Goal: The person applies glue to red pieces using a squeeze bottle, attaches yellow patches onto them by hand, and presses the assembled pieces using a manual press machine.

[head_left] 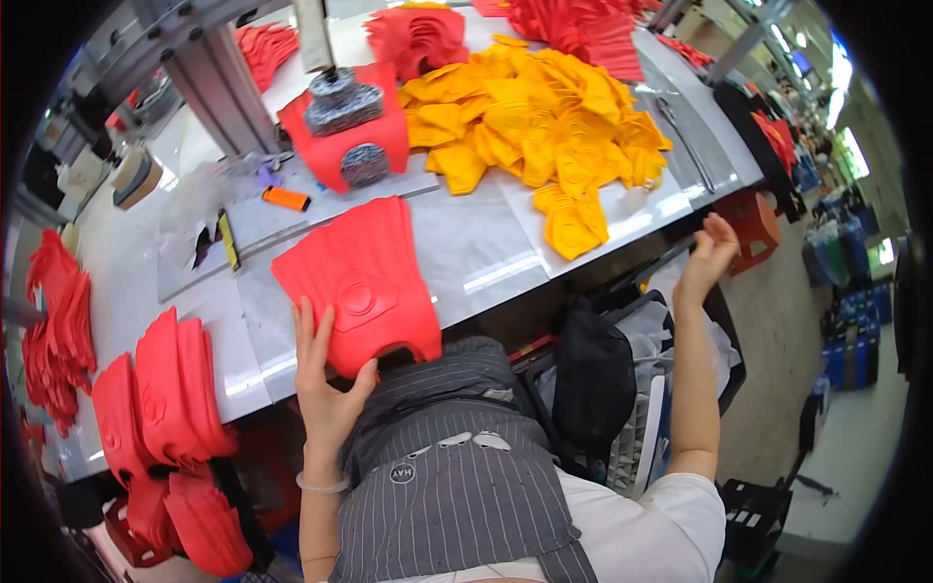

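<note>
Red stack (362,277) of moulded pieces: lies at the near edge of the bench (457,262), directly in front of the person. The layers are fanned at the far end, so their edges show as ribs. The top piece is matt and smooth, widening toward the near side, with a raised ring set in a shaped panel and an arched notch cut into the near edge.

Left hand (328,403): at the near left corner of the stack. Fingers lie along the left side, thumb at the near edge, set well apart; whether they clamp the material cannot be told. Right hand (709,257): raised beyond the bench edge, holding nothing, fingers loosely curved and apart from the thumb, near a red plastic stool (752,231).

Beyond the stack, a mottled grey block (344,102) of rough, fibrous look sits over a red piece (309,155), a round pad (365,165) of like texture just nearer. To the right is a heap of soft yellow pieces (544,117), creased and overlapping, with embossed outlines. Left of the stack lie a yellow-handled tool (228,241) and a small orange object (286,198). Further left, curved red bundles (175,389) rest at the bench edge
</note>
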